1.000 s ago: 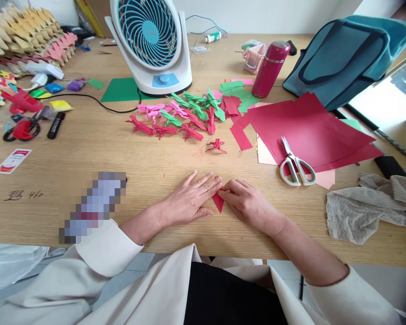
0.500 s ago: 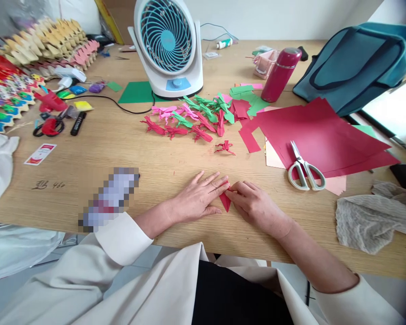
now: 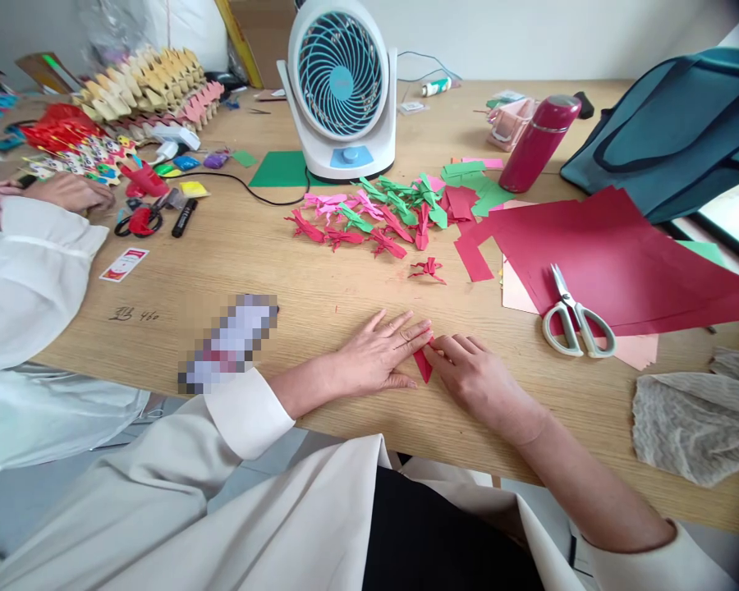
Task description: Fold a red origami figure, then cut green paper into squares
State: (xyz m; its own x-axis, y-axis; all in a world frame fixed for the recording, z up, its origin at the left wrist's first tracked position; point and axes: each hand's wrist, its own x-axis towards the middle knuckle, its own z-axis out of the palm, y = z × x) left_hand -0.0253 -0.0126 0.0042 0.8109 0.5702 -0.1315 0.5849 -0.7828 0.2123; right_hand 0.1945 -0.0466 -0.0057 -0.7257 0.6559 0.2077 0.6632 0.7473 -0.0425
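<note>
A small folded piece of red paper (image 3: 424, 368) lies on a wooden bench (image 3: 345, 283), partly hidden beneath the fingers of a person's left hand (image 3: 378, 358), its pointed end toward the person. The left hand is spread, palm down; the right hand (image 3: 485, 382) is curled, fingertips at the paper's right side, though whether they pinch or only press cannot be told. The paper looks very light, fairly stiff where layers stack, likely to slide on smooth wood and to tear under a hard tug. Flat fingers on its middle and a light fingertip hold along the folded edge seem safest. Beyond the hands sits a red paper figure (image 3: 428, 270).
</note>
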